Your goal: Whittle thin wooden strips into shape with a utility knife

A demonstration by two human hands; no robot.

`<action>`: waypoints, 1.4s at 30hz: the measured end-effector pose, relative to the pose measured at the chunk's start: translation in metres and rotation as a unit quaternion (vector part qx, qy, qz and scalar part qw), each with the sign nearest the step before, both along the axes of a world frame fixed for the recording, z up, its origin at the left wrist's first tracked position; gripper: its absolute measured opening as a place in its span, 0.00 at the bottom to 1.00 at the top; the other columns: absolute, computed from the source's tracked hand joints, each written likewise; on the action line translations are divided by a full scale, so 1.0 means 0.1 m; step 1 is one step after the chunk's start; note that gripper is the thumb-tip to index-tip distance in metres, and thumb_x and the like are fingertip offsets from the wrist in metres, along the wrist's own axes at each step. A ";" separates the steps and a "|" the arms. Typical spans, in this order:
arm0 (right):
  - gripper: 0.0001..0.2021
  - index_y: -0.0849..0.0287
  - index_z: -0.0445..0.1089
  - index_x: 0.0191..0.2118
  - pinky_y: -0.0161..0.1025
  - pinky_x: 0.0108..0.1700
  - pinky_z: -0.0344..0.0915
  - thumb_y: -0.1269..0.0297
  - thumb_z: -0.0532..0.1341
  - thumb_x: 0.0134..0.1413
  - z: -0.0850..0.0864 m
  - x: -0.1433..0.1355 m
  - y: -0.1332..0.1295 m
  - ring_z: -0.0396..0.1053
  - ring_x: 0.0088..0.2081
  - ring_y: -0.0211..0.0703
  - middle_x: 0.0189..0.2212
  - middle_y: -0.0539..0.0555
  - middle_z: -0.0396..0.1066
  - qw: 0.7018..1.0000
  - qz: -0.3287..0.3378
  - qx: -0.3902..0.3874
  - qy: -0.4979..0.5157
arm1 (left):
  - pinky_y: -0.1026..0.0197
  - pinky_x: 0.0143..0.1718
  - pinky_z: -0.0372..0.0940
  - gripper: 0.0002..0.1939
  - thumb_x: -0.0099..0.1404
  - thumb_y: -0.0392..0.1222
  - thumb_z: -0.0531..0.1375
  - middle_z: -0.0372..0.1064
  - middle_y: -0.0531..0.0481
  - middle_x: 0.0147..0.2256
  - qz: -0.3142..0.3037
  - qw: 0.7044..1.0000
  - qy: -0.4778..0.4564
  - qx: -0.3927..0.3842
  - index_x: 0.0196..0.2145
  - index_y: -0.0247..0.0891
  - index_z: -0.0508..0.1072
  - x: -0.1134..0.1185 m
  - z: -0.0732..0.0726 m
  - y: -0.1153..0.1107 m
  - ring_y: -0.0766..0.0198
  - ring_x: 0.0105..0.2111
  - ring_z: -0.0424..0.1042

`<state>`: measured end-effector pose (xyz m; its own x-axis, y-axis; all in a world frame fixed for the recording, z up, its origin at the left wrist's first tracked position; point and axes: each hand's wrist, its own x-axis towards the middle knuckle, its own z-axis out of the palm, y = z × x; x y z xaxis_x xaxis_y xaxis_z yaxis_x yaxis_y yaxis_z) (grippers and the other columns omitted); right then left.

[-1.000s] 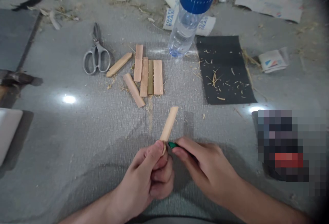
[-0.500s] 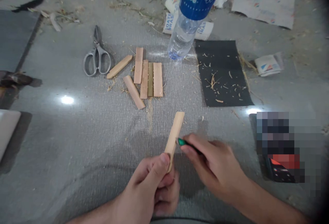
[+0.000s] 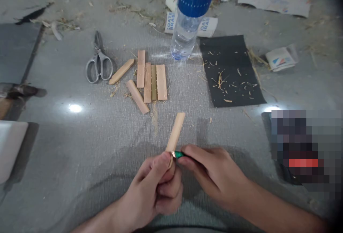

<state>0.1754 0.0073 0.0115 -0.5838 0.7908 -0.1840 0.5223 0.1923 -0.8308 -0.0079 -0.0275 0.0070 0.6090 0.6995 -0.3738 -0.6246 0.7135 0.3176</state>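
And here's the left hand point(image 3: 158, 181), thumb clamped over folded fingers, gripping a pale strip point(image 3: 175, 130) by its near end, the free length slanting up and away ahead of both hands, above the tabletop point(image 3: 80, 147). In comes the right hand point(image 3: 211, 170) alongside, fingers pinched around a small green tool point(image 3: 179, 154), its bright tip right at the strip's edge, just beside the left thumb! That strip looks light and stiff, fairly dry, probably not slippery, though thin enough to split along its length. The firmest hold should be low on its broad faces, thumb on top, skin well back from that tip. Beyond the hands lie loose strips point(image 3: 162, 82), with scissors point(image 3: 98, 49) farther off to the left and a shaving-strewn black sheet point(image 3: 227, 56) off to the right.
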 end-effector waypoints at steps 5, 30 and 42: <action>0.13 0.55 0.62 0.32 0.34 0.22 0.51 0.57 0.53 0.68 -0.01 0.11 0.19 0.54 0.18 0.33 0.17 0.42 0.55 0.979 -0.185 0.064 -0.058 | 0.71 0.16 0.45 0.25 0.72 0.57 0.53 0.48 0.59 0.18 -0.100 0.993 0.051 0.026 0.23 0.39 0.55 0.04 0.09 -0.14 0.75 0.17 0.50; 0.12 0.55 0.64 0.39 0.32 0.20 0.48 0.54 0.51 0.70 0.01 0.08 0.02 0.48 0.21 0.34 0.21 0.43 0.49 0.944 -0.222 -0.192 0.152 | 0.63 0.24 0.48 0.23 0.75 0.52 0.47 0.52 0.56 0.21 -0.066 0.860 0.473 0.182 0.23 0.39 0.59 0.12 0.11 0.04 0.70 0.21 0.51; 0.09 0.48 0.62 0.51 0.34 0.33 0.67 0.66 0.52 0.69 -0.06 0.09 0.01 0.75 0.34 0.38 0.40 0.50 0.76 0.984 -0.098 0.132 -0.065 | 0.69 0.17 0.41 0.20 0.73 0.49 0.50 0.47 0.61 0.20 0.046 0.970 0.149 -0.188 0.25 0.38 0.57 0.18 0.01 0.22 0.76 0.16 0.42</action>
<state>0.1844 0.0083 0.0056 -0.3998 0.9164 -0.0200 0.6690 0.2768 -0.6898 0.0103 -0.0053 0.0083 0.3761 0.5260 -0.7628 -0.6125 0.7589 0.2214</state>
